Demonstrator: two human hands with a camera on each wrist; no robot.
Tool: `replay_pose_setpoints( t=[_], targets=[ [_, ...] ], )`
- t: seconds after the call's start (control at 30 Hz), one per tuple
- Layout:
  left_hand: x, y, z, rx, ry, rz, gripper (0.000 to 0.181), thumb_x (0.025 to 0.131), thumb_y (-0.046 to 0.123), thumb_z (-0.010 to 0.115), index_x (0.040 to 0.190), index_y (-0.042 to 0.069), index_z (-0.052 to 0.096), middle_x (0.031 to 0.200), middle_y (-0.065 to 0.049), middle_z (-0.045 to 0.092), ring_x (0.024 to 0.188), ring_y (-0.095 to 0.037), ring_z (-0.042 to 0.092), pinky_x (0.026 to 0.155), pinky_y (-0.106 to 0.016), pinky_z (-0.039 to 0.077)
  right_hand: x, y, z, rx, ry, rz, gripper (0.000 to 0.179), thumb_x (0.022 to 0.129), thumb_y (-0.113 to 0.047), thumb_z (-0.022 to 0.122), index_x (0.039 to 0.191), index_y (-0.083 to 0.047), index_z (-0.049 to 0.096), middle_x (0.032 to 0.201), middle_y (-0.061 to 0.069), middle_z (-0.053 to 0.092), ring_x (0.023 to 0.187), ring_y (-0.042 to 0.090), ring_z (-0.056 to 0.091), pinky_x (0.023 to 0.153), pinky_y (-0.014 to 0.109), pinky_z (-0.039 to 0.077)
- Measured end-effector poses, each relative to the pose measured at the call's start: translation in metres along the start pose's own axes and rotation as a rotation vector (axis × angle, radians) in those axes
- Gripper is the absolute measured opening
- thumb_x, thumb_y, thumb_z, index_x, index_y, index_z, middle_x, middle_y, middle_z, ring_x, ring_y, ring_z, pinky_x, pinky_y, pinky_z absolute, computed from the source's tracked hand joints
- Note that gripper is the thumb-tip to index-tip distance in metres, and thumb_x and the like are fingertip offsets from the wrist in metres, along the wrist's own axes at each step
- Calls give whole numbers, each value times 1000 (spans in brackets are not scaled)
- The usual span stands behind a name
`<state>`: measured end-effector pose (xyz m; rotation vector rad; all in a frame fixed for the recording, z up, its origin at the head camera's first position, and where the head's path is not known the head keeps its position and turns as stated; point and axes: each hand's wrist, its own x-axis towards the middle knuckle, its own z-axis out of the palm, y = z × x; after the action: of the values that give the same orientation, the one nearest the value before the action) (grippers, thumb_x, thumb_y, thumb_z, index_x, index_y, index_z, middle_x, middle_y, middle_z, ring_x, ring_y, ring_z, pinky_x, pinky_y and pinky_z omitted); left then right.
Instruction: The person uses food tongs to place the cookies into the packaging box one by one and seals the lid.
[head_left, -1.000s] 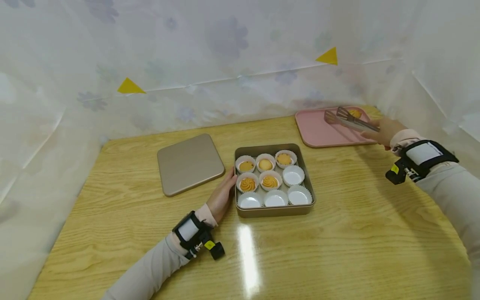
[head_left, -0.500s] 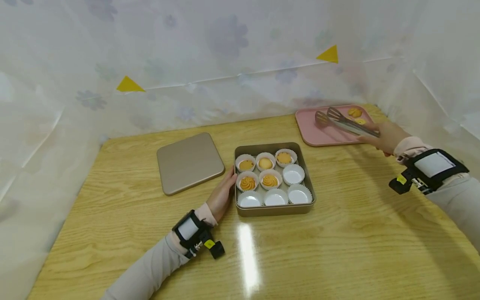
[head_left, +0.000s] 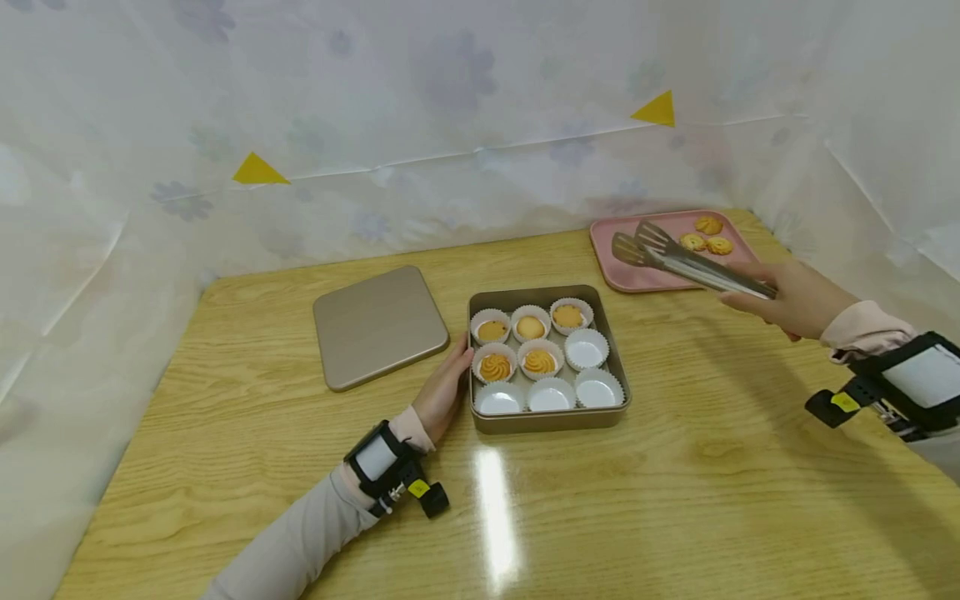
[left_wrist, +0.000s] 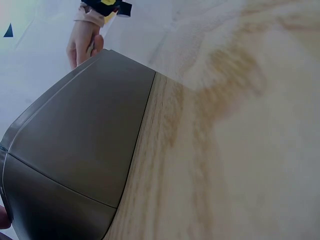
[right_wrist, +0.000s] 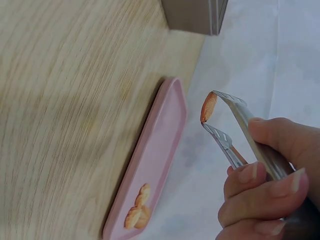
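My right hand grips metal tongs by the handles. A baked cookie sits pinched between the tong tips, best seen in the right wrist view. Below the tongs lies a pink tray bearing three cookies at its right end. My left hand rests along the left side of a brown metal tin, fingers fairly straight against its wall. Inside the tin, white paper cups stand in rows. Cookies fill the back row and two middle-row cups; the middle-right cup and front cups are bare.
A flat brown lid lies on the wooden table left of the tin. Pale flowered sheeting rises behind the table and along both sides, with two yellow triangles on it.
My right hand has drawn back toward me, lifting the tongs from over the tray's right end. Their tips have shifted left, uncovering the tray's cookies. My left hand and the tin have stayed put.
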<state>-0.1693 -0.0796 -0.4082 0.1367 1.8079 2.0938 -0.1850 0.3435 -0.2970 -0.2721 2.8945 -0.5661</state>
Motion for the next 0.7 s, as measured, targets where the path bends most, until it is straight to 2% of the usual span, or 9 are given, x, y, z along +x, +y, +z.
replay_pose_setpoints(
  t=[0.27, 0.4, 0.47, 0.57, 0.7],
  targets=[
    [-1, 1, 1, 4, 6, -8, 58, 107, 22, 29, 155, 4, 2, 163, -9, -4, 149, -22, -8, 121, -41, -2, -25, -15, 3, -14, 26, -85, 62, 99, -30, 56, 148, 2, 35, 53, 0, 40, 34, 13, 37, 36, 29, 39],
    [-2, 1, 1, 7, 1, -6, 58, 107, 21, 29, 155, 4, 2, 163, -9, -5, 149, -22, -9, 121, -41, -3, -36, -24, 6, -20, 31, -111, 57, 99, -28, 57, 147, -4, 40, 74, 5, 60, 33, 12, 37, 34, 29, 39],
    [-2, 1, 1, 8, 1, -6, 58, 107, 22, 29, 155, 4, 2, 163, -9, -5, 149, -22, -9, 121, -41, -3, -41, -29, 7, -28, 36, -125, 55, 98, -28, 58, 146, -6, 43, 85, 6, 65, 32, 10, 37, 34, 29, 39],
    [-1, 1, 1, 7, 5, -6, 58, 107, 22, 29, 156, 4, 3, 163, -9, -4, 149, -22, -9, 121, -41, -3, -48, -35, 10, -41, 26, -151, 55, 97, -27, 60, 145, -5, 44, 80, 2, 67, 30, 8, 35, 34, 28, 38],
    [-1, 1, 1, 2, 8, -6, 58, 107, 22, 29, 155, 4, 3, 163, -9, -4, 149, -22, -9, 121, -41, -3, -57, -43, 12, -62, 2, -156, 57, 97, -29, 60, 146, -5, 43, 67, -5, 60, 31, 6, 35, 37, 26, 39]
  ],
)
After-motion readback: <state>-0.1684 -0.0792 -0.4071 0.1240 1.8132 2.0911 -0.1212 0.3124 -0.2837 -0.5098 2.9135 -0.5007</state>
